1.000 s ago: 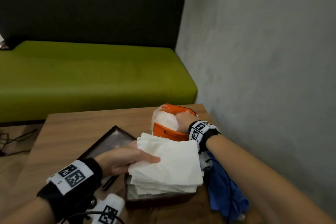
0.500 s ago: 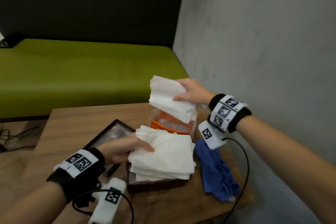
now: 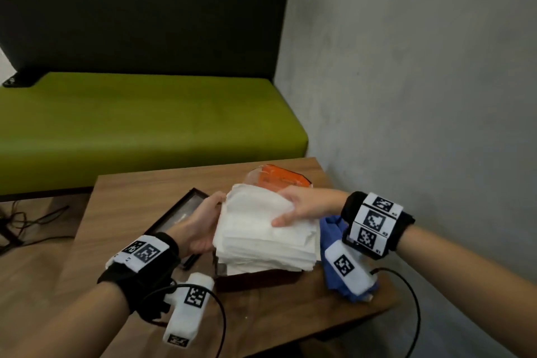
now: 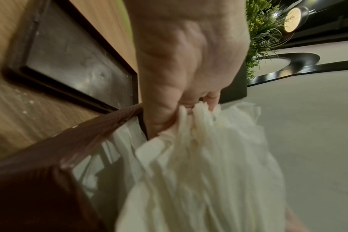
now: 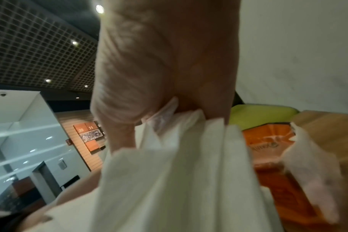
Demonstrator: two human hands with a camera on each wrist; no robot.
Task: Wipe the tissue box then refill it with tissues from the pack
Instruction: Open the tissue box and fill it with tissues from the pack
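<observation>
Over the brown tissue box, white tissues pinched between left hand and right hand

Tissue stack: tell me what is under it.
Under the tissue stack sits the brown tissue box; only its front wall and rim show. The left hand grips the stack's side, and the right hand holds its top. The box's inside is covered.
</observation>
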